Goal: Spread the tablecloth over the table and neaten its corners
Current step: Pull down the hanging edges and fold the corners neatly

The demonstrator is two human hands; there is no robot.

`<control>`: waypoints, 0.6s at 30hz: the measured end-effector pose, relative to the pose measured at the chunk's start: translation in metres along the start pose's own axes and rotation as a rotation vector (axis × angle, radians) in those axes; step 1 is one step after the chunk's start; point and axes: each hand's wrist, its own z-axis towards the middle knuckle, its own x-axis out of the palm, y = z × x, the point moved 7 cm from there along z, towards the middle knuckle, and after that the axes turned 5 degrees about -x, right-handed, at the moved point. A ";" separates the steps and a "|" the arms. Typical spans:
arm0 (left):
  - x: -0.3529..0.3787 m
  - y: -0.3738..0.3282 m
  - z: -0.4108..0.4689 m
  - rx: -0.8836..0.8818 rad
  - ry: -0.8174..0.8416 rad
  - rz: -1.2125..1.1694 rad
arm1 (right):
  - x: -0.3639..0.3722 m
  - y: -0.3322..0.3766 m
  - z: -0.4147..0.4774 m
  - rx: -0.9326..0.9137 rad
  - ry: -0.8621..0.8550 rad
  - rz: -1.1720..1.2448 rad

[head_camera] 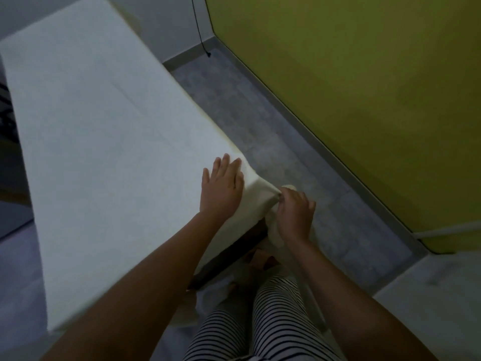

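A white tablecloth (104, 142) covers the long table (226, 259), whose dark edge shows only under the near corner at 5 o'clock. Grey floor (260, 121) runs along the table's right side toward 12 o'clock, meeting a yellow-green wall (351, 87) at 2 o'clock. A black cord (199, 29) hangs near 12 o'clock. The left hand (222, 190) lies flat on the cloth at the near right corner, fingers spread and palm down. Just beside it at 3 o'clock, the right hand (295, 209) is closed, pinching the cloth's corner and drawing it off the table's edge into a taut fold. Striped trousers (270, 316) show at 6 o'clock.
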 end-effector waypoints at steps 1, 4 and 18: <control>0.000 0.000 -0.001 0.002 0.003 -0.001 | 0.002 0.001 -0.008 -0.017 0.024 -0.033; -0.001 -0.001 -0.002 0.004 0.010 -0.008 | 0.005 0.008 -0.028 -0.028 0.043 -0.079; 0.005 -0.016 0.005 0.040 0.102 0.022 | -0.003 0.024 -0.035 0.044 -0.127 -0.058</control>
